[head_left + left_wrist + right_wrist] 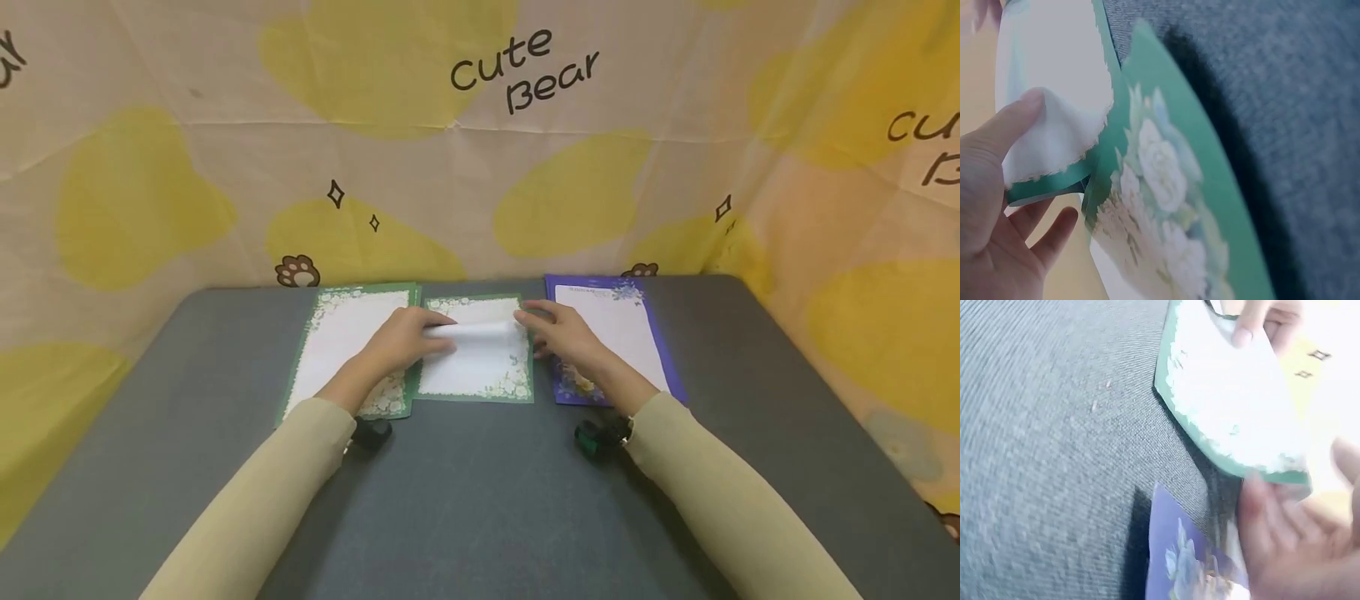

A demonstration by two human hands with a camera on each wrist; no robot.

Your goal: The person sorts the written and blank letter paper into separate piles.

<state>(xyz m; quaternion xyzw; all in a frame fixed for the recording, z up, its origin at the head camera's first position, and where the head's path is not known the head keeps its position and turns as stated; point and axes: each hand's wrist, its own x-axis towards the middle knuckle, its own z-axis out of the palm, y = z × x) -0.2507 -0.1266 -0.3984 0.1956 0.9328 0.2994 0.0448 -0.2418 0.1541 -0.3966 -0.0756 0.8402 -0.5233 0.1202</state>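
Note:
A sheet of green-bordered floral paper (472, 375) lies in the middle of the table, its white centre bowed up in a ridge. My left hand (411, 335) pinches its left edge; in the left wrist view the thumb (1019, 119) presses on top and fingers curl beneath. At the opposite edge is my right hand (562, 333). Motion blurs this hand in the right wrist view, where its fingers (1266, 519) touch the lifted green edge and one digit stands apart from it.
Larger green-bordered floral sheets (337, 333) lie at the left, partly under my left arm. A purple-bordered floral sheet (603, 321) lies at the right beneath my right arm. The dark grey table (480, 500) meets a yellow patterned cloth (420, 167) at the back.

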